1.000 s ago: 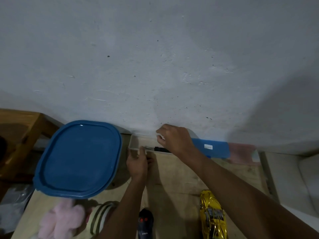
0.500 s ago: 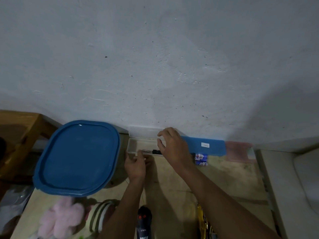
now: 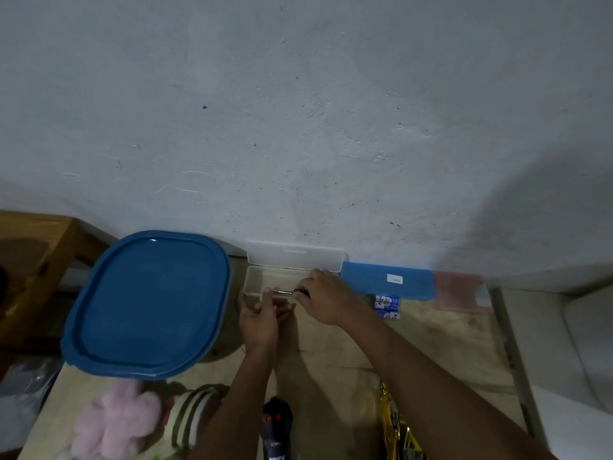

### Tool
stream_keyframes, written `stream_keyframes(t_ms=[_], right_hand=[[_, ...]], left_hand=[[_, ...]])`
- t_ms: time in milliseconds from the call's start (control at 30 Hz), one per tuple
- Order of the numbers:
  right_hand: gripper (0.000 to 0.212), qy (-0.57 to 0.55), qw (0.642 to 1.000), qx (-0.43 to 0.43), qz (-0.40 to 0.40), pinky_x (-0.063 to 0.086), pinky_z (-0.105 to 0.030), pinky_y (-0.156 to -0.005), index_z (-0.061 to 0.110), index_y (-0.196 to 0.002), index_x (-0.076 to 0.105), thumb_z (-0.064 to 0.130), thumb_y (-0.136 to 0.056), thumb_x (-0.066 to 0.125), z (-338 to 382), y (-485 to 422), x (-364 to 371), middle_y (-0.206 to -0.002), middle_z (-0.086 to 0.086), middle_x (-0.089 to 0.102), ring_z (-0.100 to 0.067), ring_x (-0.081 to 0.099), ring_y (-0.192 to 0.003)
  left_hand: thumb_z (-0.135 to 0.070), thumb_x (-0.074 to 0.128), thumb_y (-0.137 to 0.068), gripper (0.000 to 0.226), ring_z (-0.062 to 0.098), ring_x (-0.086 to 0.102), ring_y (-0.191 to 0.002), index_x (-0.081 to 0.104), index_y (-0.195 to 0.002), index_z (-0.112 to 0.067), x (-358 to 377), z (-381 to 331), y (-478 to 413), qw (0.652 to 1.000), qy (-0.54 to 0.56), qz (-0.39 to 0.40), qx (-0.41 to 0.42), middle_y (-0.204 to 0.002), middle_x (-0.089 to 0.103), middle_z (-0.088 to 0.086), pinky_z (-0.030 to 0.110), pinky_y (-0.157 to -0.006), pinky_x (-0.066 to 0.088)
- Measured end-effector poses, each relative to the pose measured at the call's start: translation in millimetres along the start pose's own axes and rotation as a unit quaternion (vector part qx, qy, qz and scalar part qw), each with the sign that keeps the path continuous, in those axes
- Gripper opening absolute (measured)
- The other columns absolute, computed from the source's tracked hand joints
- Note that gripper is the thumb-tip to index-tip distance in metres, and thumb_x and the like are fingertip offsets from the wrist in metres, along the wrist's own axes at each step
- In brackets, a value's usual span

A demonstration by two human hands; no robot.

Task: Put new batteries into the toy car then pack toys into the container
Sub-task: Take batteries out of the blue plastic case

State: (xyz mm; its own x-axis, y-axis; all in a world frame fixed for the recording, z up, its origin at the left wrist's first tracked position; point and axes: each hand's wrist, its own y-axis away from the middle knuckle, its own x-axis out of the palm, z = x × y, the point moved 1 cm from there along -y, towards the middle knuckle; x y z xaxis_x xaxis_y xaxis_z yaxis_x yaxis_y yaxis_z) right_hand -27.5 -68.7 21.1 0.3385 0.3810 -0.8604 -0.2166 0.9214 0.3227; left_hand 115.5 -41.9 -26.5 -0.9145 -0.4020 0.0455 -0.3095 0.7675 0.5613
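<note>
A small clear plastic case [image 3: 257,282] lies open at the wall, its lid [image 3: 295,257] standing up behind it. My right hand [image 3: 328,302] grips the black handle of a screwdriver [image 3: 284,291] whose metal shaft lies across the case's front rim. My left hand [image 3: 258,318] holds the case's front wall, thumb on the rim. Blue-and-white batteries [image 3: 386,303] lie to the right of my right hand. The gold toy car [image 3: 394,424] is at the bottom edge, partly hidden by my right arm. A large container with a blue lid [image 3: 146,303] stands on the left.
A blue case [image 3: 388,283] and a pink case [image 3: 461,292] line the wall on the right. A black remote control [image 3: 275,426], a pink plush [image 3: 116,423] and a striped plush [image 3: 189,415] lie near the front. A wooden stool [image 3: 33,260] stands at far left.
The clear case's lid now stands open against the wall. My right hand has drawn back to the case's front right with the screwdriver, uncovering the batteries. The view tilted up.
</note>
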Motion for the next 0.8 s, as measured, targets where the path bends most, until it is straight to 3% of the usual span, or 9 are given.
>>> stream_keyframes(t_ms=[133, 233, 400, 500, 600, 667, 733, 800], right_hand=[[0.023, -0.070, 0.997, 0.024, 0.031, 0.048, -0.035, -0.085, 0.020, -0.105, 0.058, 0.041, -0.098, 0.050, 1, -1, -5, -0.106, -0.001, 0.058, -0.018, 0.055, -0.096], [0.018, -0.080, 0.995, 0.032, 0.053, 0.048, -0.032, -0.072, 0.022, -0.102, 0.051, 0.039, -0.099, 0.048, 3, 2, -7, -0.094, 0.000, 0.062, -0.015, 0.057, -0.081], [0.016, -0.090, 0.995, 0.027, -0.028, 0.054, -0.036, -0.067, 0.024, -0.105, 0.042, 0.039, -0.102, 0.041, 8, 14, -15, -0.088, 0.001, 0.062, -0.014, 0.059, -0.074], [0.024, -0.116, 0.989, 0.044, -0.077, 0.054, -0.035, -0.068, 0.025, -0.117, 0.043, 0.043, -0.103, 0.034, 8, 34, -23, -0.094, 0.001, 0.063, -0.014, 0.060, -0.077], [0.026, -0.165, 0.978, 0.066, -0.110, 0.050, -0.023, -0.068, 0.026, -0.116, 0.051, 0.044, -0.102, 0.038, 0, 67, -29, -0.091, 0.007, 0.063, -0.005, 0.059, -0.078], [0.020, -0.190, 0.969, 0.089, -0.133, 0.041, -0.013, -0.059, 0.027, -0.108, 0.054, 0.042, -0.101, 0.042, -11, 95, -29, -0.083, 0.012, 0.060, -0.002, 0.058, -0.073], [0.015, -0.235, 0.951, 0.128, -0.156, 0.037, -0.013, -0.056, 0.028, -0.108, 0.055, 0.038, -0.100, 0.047, -26, 125, -26, -0.079, 0.011, 0.060, 0.000, 0.057, -0.070], [0.016, -0.300, 0.923, 0.172, -0.170, 0.040, -0.014, -0.057, 0.029, -0.115, 0.054, 0.030, -0.099, 0.051, -44, 156, -21, -0.083, 0.009, 0.061, -0.002, 0.058, -0.070]], left_hand=[[-0.028, 0.057, -0.100, 0.063, 0.015, 0.075, -0.072, 0.026, -0.154, -0.023, 0, -3, 4, 1.000, 0.001, 0.009, 0.004, -0.074, 0.077, -0.006, 0.036, -0.079, 0.062], [-0.032, 0.057, -0.099, 0.064, 0.019, 0.076, -0.077, 0.025, -0.154, -0.026, -1, 0, 0, 1.000, -0.005, 0.012, -0.006, -0.080, 0.078, 0.001, 0.047, -0.089, 0.059], [-0.031, 0.054, -0.101, 0.060, 0.019, 0.076, -0.075, 0.026, -0.153, -0.029, -1, -2, 0, 1.000, -0.001, 0.010, 0.003, -0.083, 0.077, 0.006, 0.045, -0.088, 0.059], [-0.029, 0.054, -0.101, 0.055, 0.015, 0.075, -0.071, 0.030, -0.151, -0.029, 0, -4, 2, 1.000, -0.005, 0.001, -0.002, -0.087, 0.076, 0.007, 0.036, -0.078, 0.062], [-0.029, 0.055, -0.101, 0.055, 0.013, 0.075, -0.074, 0.031, -0.151, -0.027, 2, -6, 5, 1.000, -0.010, -0.003, -0.008, -0.101, 0.074, 0.012, 0.024, -0.065, 0.061], [-0.033, 0.058, -0.099, 0.062, 0.020, 0.075, -0.090, 0.029, -0.153, -0.025, 2, -8, 8, 1.000, -0.007, -0.013, -0.018, -0.116, 0.070, 0.014, 0.034, -0.079, 0.062], [-0.034, 0.063, -0.095, 0.069, 0.024, 0.067, -0.110, 0.027, -0.153, -0.024, 4, -9, 21, 0.999, -0.027, -0.022, -0.005, -0.133, 0.061, 0.013, 0.045, -0.096, 0.055], [-0.034, 0.065, -0.093, 0.072, 0.026, 0.058, -0.122, 0.025, -0.153, -0.024, 12, -10, 52, 0.997, -0.062, -0.022, 0.034, -0.142, 0.053, 0.010, 0.047, -0.103, 0.049]])
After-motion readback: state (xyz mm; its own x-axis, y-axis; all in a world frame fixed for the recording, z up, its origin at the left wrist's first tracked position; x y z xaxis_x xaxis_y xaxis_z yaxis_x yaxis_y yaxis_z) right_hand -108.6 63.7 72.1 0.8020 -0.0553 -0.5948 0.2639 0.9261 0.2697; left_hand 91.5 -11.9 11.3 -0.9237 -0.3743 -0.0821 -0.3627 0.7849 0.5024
